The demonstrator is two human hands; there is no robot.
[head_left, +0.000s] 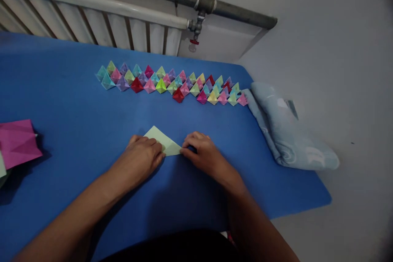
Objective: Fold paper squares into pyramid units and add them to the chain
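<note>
Pale green paper (166, 142), likely light and easily creased, lies on the blue bench (92, 118) under the left hand (146, 153)'s nearly flat grip; the right hand (202, 151) pinches its corner, a suitable hold.

Blue table surface (92, 118): smooth, matt. Small folded pieces (161, 86) on it and magenta sheet (20, 141) at left: paper, matt, creased. Far pipe (239, 13): dull grey metal; radiator (92, 6): smooth, painted, faint sheen; folded bundle (282, 131) at right: soft matt cloth
</note>
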